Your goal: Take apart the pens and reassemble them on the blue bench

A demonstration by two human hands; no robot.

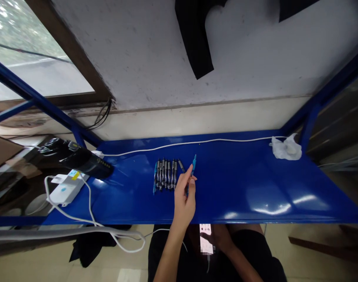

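My left hand (185, 197) is over the blue table, closed around a light-blue pen (194, 161) between thumb and fingers. The pen's tip end points away from me, and its lower part is mostly hidden by the hand. Just left of my fingers lies a slanted grey-and-black pen (181, 165), partly covered by the hand. Farther left, several grey-and-black pens (166, 174) lie side by side in a row, with another light-blue pen (155, 179) at its left end. Below the table edge, my right hand (221, 238) holds a lit smartphone (206, 239), thumb over its screen.
A black bottle (79, 158) leans at the table's left, beside a white power strip (69, 188) with looped white cables (90, 225). One white cord (167, 145) runs along the back to a crumpled white plastic bag (286, 147). Blue frame posts (310, 125) flank the table (231, 184).
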